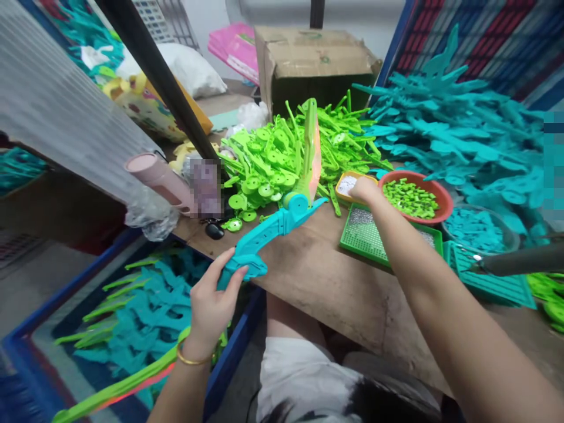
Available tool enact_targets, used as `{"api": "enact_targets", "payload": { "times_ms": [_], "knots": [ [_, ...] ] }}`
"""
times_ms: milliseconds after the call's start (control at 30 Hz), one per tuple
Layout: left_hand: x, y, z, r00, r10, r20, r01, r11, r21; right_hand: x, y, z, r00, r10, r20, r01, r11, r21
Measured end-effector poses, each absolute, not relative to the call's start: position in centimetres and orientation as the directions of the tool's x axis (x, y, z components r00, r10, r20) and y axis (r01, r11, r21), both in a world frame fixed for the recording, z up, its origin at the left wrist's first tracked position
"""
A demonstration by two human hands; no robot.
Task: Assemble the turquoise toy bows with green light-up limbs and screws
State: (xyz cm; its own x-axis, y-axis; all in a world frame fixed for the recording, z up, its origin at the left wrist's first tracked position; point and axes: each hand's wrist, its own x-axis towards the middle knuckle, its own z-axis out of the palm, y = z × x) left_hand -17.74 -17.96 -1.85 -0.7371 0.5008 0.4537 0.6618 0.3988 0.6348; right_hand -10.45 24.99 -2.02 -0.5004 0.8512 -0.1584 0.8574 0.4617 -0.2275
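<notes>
Head view: left hand [211,305] fingers clamped on half-built teal toy [264,235] at wooden table [335,276] edge; right hand [363,189] fingers curled, grip unclear, at yellow tray [346,182] farther back; green parts [273,164] heaped behind, unassembled

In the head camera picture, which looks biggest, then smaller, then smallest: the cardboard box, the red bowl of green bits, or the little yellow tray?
1. cardboard box, biggest, even though it sits farthest back.
2. red bowl, middle.
3. yellow tray, smallest; the right hand covers part of it, but it still looks clearly smaller than the bowl beside it.
</notes>
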Motion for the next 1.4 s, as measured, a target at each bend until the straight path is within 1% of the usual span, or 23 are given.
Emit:
{"api": "enact_targets", "payload": {
  "times_ms": [67,133,233,300,433,500,533,567,600,667,733,833,900,967,1000,1067,1133,1200,1233,1300,1333,1400],
  "knots": [
    [-17.5,-17.7,-1.8,-0.709,0.513,0.483,0.694,0.389,0.605,-10.3,25.0,-2.0,-0.452,0.882,-0.136,0.872,0.404,-0.277],
    [-17.3,-17.5,-1.7,-0.702,0.521,0.486,0.701,0.384,0.601,-10.0,24.8,-1.7,-0.419,0.904,-0.091,0.866,0.367,-0.34],
    [-16.9,-17.3,-1.6,-0.713,0.532,0.457,0.684,0.382,0.622,-8.8,24.0,-0.2,-0.372,0.928,0.009,0.825,0.335,-0.455],
    [-16.6,-17.2,-1.5,-0.712,0.544,0.444,0.68,0.377,0.628,-7.5,22.6,1.5,-0.356,0.929,0.104,0.762,0.353,-0.544],
    [-15.3,-16.3,-1.4,-0.702,0.557,0.444,0.679,0.338,0.651,-4.3,15.8,4.0,-0.326,0.876,0.355,0.541,0.481,-0.69],
    [-14.3,-15.5,-1.4,-0.687,0.562,0.462,0.694,0.316,0.647,-2.9,10.9,3.9,-0.364,0.831,0.421,0.428,0.55,-0.717],
    [-13.8,-15.1,-1.3,-0.672,0.565,0.479,0.709,0.304,0.636,-2.4,8.6,3.6,-0.425,0.79,0.442,0.351,0.594,-0.724],
    [-13.3,-14.7,-1.3,-0.653,0.568,0.502,0.729,0.29,0.62,-2.0,6.5,3.1,-0.483,0.716,0.504,0.199,0.65,-0.733],
    [-12.8,-14.3,-1.3,-0.629,0.572,0.527,0.752,0.275,0.598,-1.8,4.8,2.5,-0.536,0.664,0.521,0.125,0.673,-0.729],
    [-11.9,-13.8,-1.4,-0.573,0.572,0.586,0.802,0.246,0.544,-1.6,2.7,1.7,-0.563,0.628,0.537,0.076,0.687,-0.723],
    [-11.3,-13.5,-1.5,-0.52,0.576,0.631,0.844,0.235,0.481,-1.4,2.1,1.4,-0.555,0.649,0.52,0.134,0.687,-0.714],
    [-10.6,-13.4,-1.7,-0.462,0.597,0.655,0.882,0.238,0.406,-0.8,2.2,1.5,-0.544,0.676,0.498,0.239,0.693,-0.68],
    [-10.3,-13.4,-1.9,-0.435,0.61,0.662,0.897,0.23,0.378,-0.4,2.2,1.7,-0.558,0.674,0.484,0.3,0.708,-0.64],
    [-9.9,-13.5,-2.3,-0.417,0.613,0.671,0.904,0.205,0.375,0.0,1.9,2.0,-0.584,0.672,0.456,0.356,0.716,-0.6],
    [-9.8,-13.6,-2.5,-0.426,0.609,0.669,0.897,0.19,0.398,0.1,1.8,2.1,-0.598,0.668,0.443,0.374,0.721,-0.583],
    [-9.5,-13.7,-3.2,-0.495,0.592,0.636,0.848,0.168,0.503,0.6,1.3,2.3,-0.631,0.637,0.443,0.361,0.747,-0.559],
    [-9.4,-13.9,-3.9,-0.61,0.575,0.545,0.746,0.186,0.639,1.2,0.5,2.4,-0.656,0.567,0.497,0.295,0.8,-0.523],
    [-9.5,-14.1,-4.7,-0.695,0.563,0.447,0.645,0.216,0.733,1.8,-0.5,2.4,-0.672,0.472,0.57,0.241,0.868,-0.435],
    [-9.5,-14.3,-5.0,-0.72,0.551,0.422,0.616,0.227,0.754,2.1,-1.0,2.2,-0.674,0.427,0.602,0.233,0.897,-0.375],
    [-9.5,-14.6,-5.6,-0.745,0.508,0.432,0.602,0.235,0.763,2.2,-2.1,1.9,-0.664,0.353,0.659,0.238,0.936,-0.261],
    [-9.5,-14.7,-5.8,-0.751,0.48,0.454,0.609,0.237,0.757,2.2,-2.5,1.7,-0.65,0.33,0.685,0.244,0.944,-0.223],
    [-9.4,-15.0,-6.2,-0.75,0.427,0.505,0.632,0.239,0.737,1.8,-3.2,1.5,-0.602,0.311,0.736,0.26,0.947,-0.187]
  ]
}}
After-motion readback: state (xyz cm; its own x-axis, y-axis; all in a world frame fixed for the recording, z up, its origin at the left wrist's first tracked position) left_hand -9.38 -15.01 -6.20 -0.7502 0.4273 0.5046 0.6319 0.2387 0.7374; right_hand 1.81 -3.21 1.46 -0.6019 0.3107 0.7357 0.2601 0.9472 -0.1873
